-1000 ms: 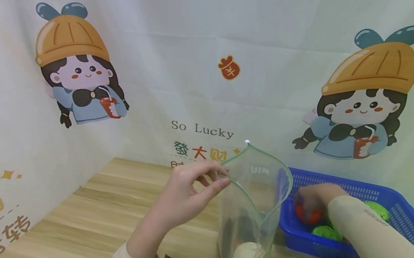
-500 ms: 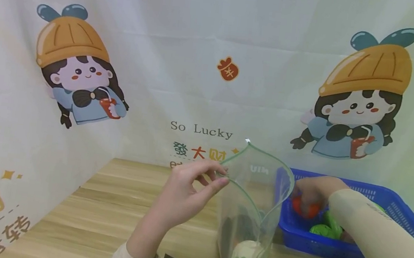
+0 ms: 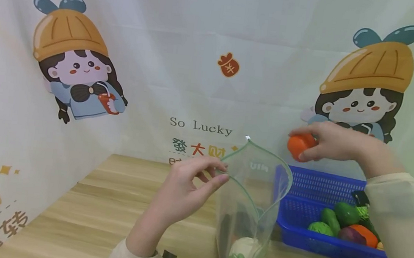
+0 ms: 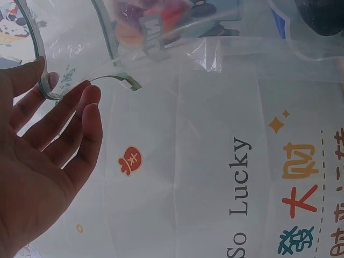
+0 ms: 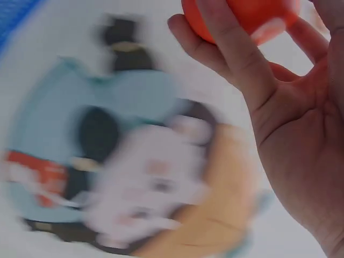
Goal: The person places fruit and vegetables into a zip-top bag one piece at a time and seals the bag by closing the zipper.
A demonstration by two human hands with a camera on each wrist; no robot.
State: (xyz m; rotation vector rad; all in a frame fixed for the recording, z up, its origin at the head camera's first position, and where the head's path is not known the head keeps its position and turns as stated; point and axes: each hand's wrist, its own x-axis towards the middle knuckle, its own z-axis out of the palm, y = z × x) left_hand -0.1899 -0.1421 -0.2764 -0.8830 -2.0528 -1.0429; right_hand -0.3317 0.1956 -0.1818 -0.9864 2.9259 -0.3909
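Note:
My left hand (image 3: 192,187) pinches the green-edged rim of a clear zip bag (image 3: 249,197) between thumb and fingers; the bag stands upright with its mouth spread. Inside, low down, sit a pale, rounded vegetable (image 3: 248,253) with green leaves and darker things blurred by the plastic. My right hand (image 3: 337,144) holds an orange-red, round vegetable (image 3: 300,147), perhaps a tomato, in the air between bag and basket, higher than the bag's mouth. The right wrist view shows the fingers curled round this red vegetable (image 5: 263,16). In the left wrist view the bag rim (image 4: 40,48) runs between thumb and fingers.
A blue plastic basket (image 3: 294,234) stands right of the bag. In it lie several vegetables, among them a green round one (image 3: 320,228), a purple one (image 3: 351,236) and an orange one (image 3: 367,236). A printed cloth (image 3: 184,58) hangs behind the wooden table (image 3: 114,203).
My right hand has risen out of the blue basket with the orange-red vegetable, uncovering the vegetables left there. My left hand keeps its pinch on the bag's rim.

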